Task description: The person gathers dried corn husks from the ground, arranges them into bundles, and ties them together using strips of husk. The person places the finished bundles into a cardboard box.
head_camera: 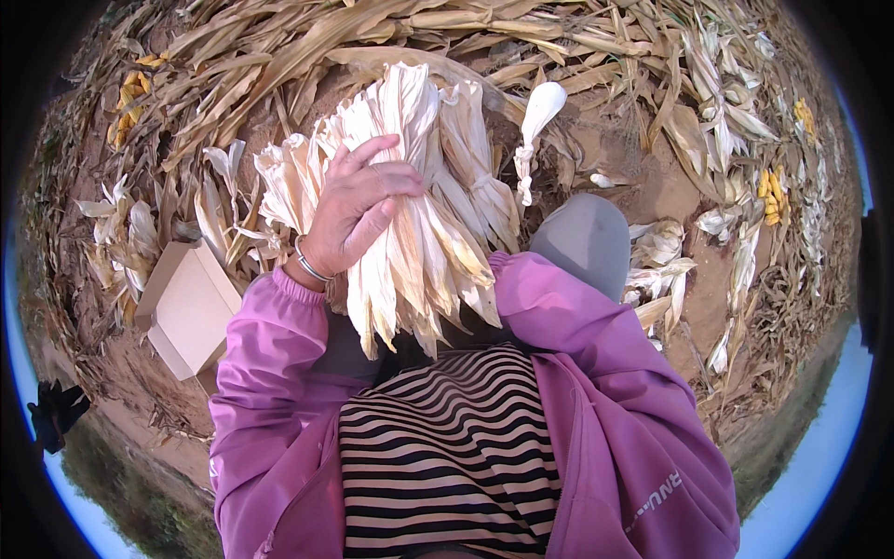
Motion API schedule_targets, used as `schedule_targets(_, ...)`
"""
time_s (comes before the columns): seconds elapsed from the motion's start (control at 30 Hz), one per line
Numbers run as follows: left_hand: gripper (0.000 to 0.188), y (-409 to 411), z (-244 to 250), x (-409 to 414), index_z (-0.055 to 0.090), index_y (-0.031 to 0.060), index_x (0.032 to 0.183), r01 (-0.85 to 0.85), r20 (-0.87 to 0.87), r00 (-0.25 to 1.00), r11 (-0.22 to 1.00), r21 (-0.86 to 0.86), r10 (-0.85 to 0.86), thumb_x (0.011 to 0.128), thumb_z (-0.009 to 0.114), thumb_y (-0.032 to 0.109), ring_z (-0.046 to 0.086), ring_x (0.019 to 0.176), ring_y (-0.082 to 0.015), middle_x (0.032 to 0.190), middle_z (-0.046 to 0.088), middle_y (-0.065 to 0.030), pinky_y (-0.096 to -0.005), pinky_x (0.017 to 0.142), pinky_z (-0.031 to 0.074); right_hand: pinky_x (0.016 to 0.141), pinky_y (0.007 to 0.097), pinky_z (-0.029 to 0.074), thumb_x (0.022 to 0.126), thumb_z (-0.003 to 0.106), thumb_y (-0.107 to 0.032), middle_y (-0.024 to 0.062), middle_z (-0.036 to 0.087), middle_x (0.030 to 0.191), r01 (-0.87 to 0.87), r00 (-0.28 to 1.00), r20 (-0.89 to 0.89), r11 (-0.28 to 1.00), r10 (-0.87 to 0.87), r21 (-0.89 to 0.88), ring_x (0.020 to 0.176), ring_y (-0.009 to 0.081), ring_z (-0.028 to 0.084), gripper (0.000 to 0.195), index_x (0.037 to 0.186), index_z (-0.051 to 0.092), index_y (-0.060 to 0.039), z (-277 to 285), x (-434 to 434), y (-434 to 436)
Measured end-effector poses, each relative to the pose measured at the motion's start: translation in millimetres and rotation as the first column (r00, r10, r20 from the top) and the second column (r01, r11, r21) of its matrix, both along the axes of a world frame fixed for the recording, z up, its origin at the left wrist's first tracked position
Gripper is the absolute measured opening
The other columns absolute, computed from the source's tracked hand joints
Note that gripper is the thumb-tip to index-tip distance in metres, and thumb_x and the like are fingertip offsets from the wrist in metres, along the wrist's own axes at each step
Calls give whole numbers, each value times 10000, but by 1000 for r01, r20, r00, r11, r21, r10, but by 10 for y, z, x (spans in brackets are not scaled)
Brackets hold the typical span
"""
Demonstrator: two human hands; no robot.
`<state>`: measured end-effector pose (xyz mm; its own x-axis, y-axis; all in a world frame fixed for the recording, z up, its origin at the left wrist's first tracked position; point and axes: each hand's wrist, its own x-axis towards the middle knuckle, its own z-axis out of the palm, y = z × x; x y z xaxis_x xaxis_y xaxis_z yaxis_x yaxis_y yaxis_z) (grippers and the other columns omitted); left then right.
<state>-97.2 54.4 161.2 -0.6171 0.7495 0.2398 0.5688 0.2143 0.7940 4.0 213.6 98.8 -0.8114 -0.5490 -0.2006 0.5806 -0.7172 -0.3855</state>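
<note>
A thick fanned bundle of pale dried corn husks (pixel 412 258) stands above my lap, its narrow yellowed tips pointing toward me. My left hand (pixel 370 202), with a metal bangle at the wrist, lies across the bundle from the left. Its fingers and thumb press on the husks. My right hand is out of view; the right sleeve ends at the bundle's right edge, and the husks cover what lies beyond. Against the right side of the bundle leans another gathered sheaf of husks (pixel 478 171). Beyond my grey-clad knee (pixel 587 241) is a white husk piece with a twisted stem (pixel 541 115).
An open cardboard box (pixel 192 311) sits on bare soil to my left. Dry corn stalks (pixel 447 28) cover the ground ahead. Yellow corn cobs lie in piles at the far left (pixel 129 101) and right (pixel 772 195). Loose husks (pixel 660 262) are scattered beside my knee.
</note>
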Motion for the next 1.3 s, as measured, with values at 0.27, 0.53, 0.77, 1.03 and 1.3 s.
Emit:
schedule_targets(0.27, 185, 59, -110, 50, 688, 138, 973, -81, -188, 981, 990, -119, 57, 893, 548, 229, 454, 1261, -249, 1078, 657, 7, -457, 1035, 221, 938, 348, 408, 896, 559, -87, 106, 557, 1131, 486, 874, -486, 28, 11, 873, 1082, 239, 511, 274, 1146, 502, 11, 147, 55, 585)
schedule_targets(0.53, 169, 339, -128, 143, 696, 147, 974, -110, -280, 959, 967, -232, 42, 872, 577, 208, 455, 1260, -202, 1101, 647, 22, -450, 1050, 234, 709, 309, 447, 913, 602, -227, 42, 557, 782, 272, 886, -62, 405, -460, 873, 737, 137, 538, 267, 1002, 558, 21, -15, -657, 1276)
schedule_targets(0.77, 190, 461, -234, 172, 699, 159, 1003, -132, -339, 940, 945, -300, 24, 873, 594, 250, 466, 1224, -173, 1082, 620, 42, -435, 1023, 267, 607, 271, 377, 979, 507, -325, -37, 387, 640, 416, 907, -261, 608, -331, 676, 573, 79, 369, 291, 880, 522, -52, 236, -791, 1008)
schedule_targets(1.03, 180, 456, -192, 189, 694, 152, 991, -120, -320, 947, 944, -306, 17, 876, 579, 228, 490, 1193, -178, 1096, 626, 37, -422, 1018, 264, 505, 244, 298, 997, 452, -333, -44, 357, 596, 418, 867, -138, 549, -479, 724, 506, 73, 317, 311, 822, 482, -77, 99, -1066, 1491)
schedule_targets(1.3, 195, 432, -168, 144, 705, 130, 989, -106, -275, 961, 954, -280, 26, 876, 558, 190, 493, 1183, -218, 1058, 645, 13, -400, 985, 265, 398, 245, 212, 992, 462, -327, -52, 326, 541, 421, 797, -116, 406, -593, 811, 426, 70, 249, 330, 782, 467, -72, -142, -1266, 1821)
